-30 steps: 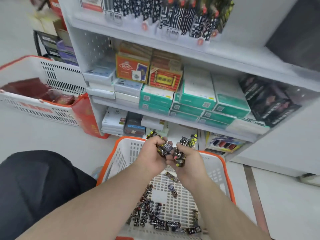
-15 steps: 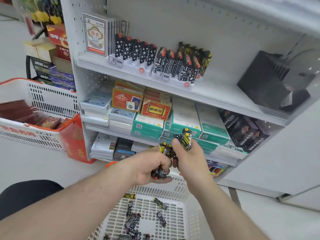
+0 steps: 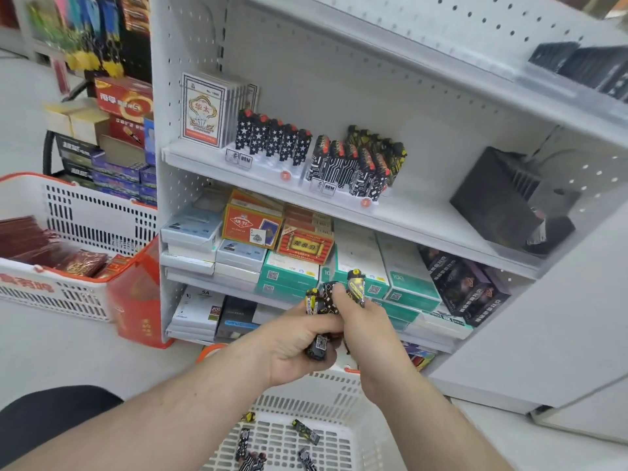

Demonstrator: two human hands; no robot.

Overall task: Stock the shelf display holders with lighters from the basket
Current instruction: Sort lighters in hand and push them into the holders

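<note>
Both hands have risen from the basket [image 3: 339,396] toward the shelf [image 3: 424,229]. The left hand [image 3: 292,348] clutches a bundle of lighters [image 3: 321,321]; the right hand [image 3: 365,329] pinches one lighter [image 3: 355,285] upright in its fingers [image 3: 339,294]. More lie loose in the basket below, and the holders [image 3: 339,190] stand on the shelf above, far from the hands.

Basket [image 3: 343,399] cut off by the bottom edge, its near half unseen. Bunch of lighters [image 3: 323,302] largely hidden inside left hand [image 3: 292,348] and behind right hand [image 3: 365,329]; number indeterminable. Print on holder labels [image 3: 244,158] too small to read.
</note>
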